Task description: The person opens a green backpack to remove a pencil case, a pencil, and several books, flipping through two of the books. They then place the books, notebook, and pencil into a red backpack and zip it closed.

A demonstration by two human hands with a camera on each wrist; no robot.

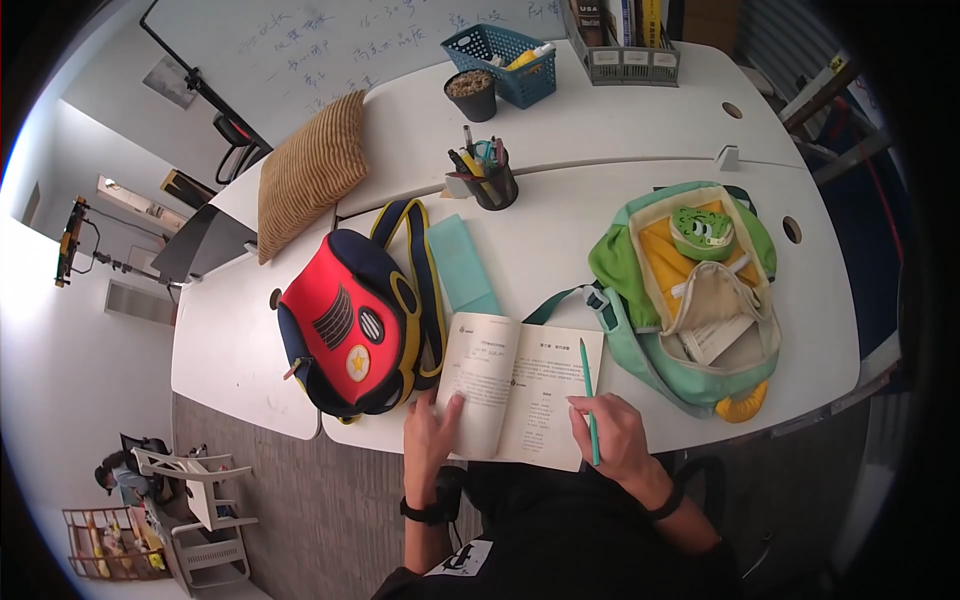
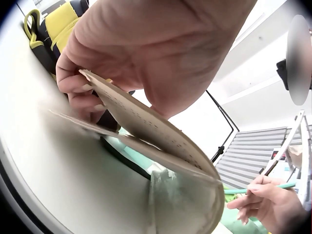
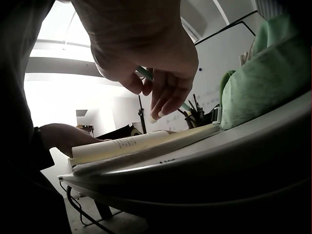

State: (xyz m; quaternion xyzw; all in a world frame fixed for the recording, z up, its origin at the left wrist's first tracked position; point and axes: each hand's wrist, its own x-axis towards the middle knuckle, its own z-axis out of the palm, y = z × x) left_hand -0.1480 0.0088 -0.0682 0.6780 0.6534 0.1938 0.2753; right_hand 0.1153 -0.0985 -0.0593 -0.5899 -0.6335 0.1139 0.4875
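Note:
An open book (image 1: 550,400) with printed pages lies at the table's front edge in the head view. My left hand (image 1: 430,432) holds its left side, thumb on the page. In the left wrist view, the fingers (image 2: 80,84) curl around the edge of the book (image 2: 141,117), whose left pages bow upward. A slim teal pencil (image 1: 586,372) is pinched in my right hand (image 1: 612,435), over the right page, its pointed end toward the far side of the table. From the right wrist view, the right hand (image 3: 146,53) hangs above the book (image 3: 122,146).
A red and navy backpack (image 1: 345,320) stands left of the book, a green backpack (image 1: 640,350) to the right. Behind the book are a teal pouch (image 1: 462,265) and a pen holder (image 1: 497,188). Farther back sit a cushion (image 1: 312,170), plant pot (image 1: 472,97) and blue basket (image 1: 525,90).

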